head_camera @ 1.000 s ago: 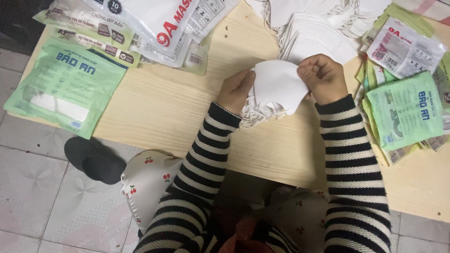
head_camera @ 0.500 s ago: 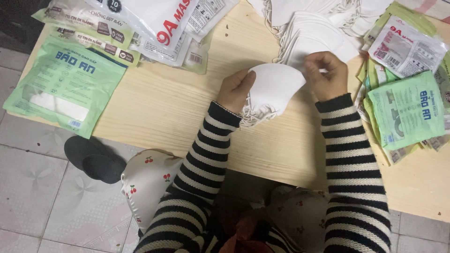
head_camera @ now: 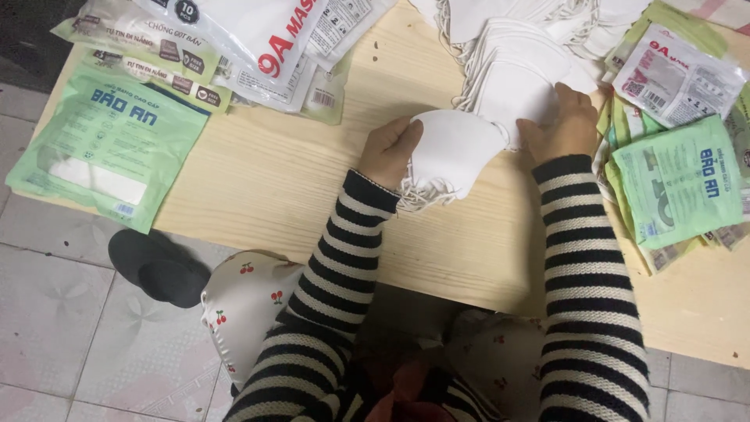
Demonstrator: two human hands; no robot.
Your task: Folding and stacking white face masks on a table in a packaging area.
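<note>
My left hand (head_camera: pixel 388 151) grips a small stack of white folded face masks (head_camera: pixel 453 156) just above the wooden table (head_camera: pixel 266 180), their ear loops hanging below. My right hand (head_camera: pixel 558 121) rests on the lowest mask of a long fanned pile of white masks (head_camera: pixel 508 70) that runs toward the table's far edge, fingers curled on its edge. Both arms wear black-and-white striped sleeves.
Green mask pouches lie at the left edge (head_camera: pixel 109 148) and at the right (head_camera: pixel 680 184). Clear and white printed mask bags (head_camera: pixel 258 39) sit at the far left, another at the far right (head_camera: pixel 676 74). A black slipper (head_camera: pixel 156 266) lies on the tiled floor.
My right hand has let go of the held stack and moved right and away onto the fanned pile. My left hand keeps the stack, now lower and tilted.
</note>
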